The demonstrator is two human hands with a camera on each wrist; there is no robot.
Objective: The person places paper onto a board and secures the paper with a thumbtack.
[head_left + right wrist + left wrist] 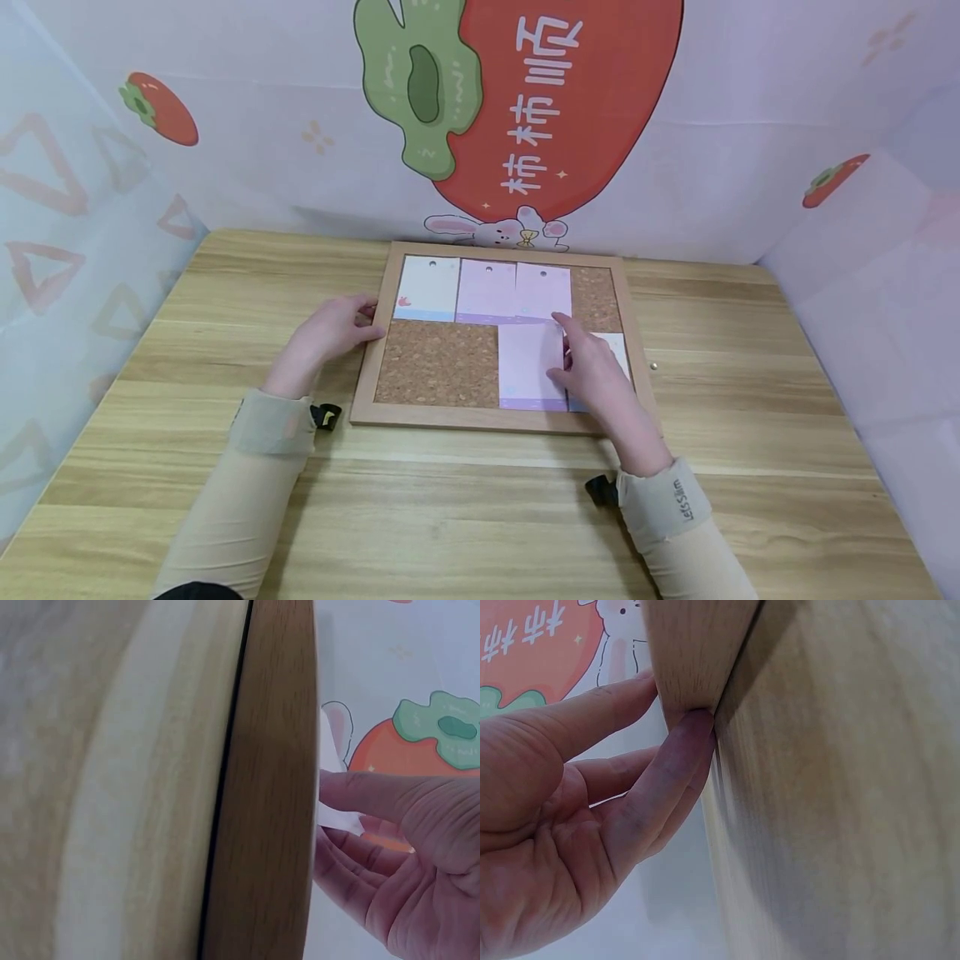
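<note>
A wood-framed cork board (435,367) lies on the table. My left hand (330,333) rests against the frame's left side. In the left wrist view, fingertips (697,724) touch the outer edge near a corner. My right hand (596,367) is over the board's lower right and pinches a pale purple note card (528,362) by its right edge, thumb on its face. Its index fingertip is near the card's top corner. Along the top row are a white card (426,292) and two purple cards (487,296), each with a small round tack near its top.
Another white card (615,346) is partly hidden under my right hand. A small silvery tack (654,367) lies on the table (750,400) right of the frame. Behind stands a wall sheet (300,167) printed with a large red fruit. Black wrist cameras hang at both cuffs.
</note>
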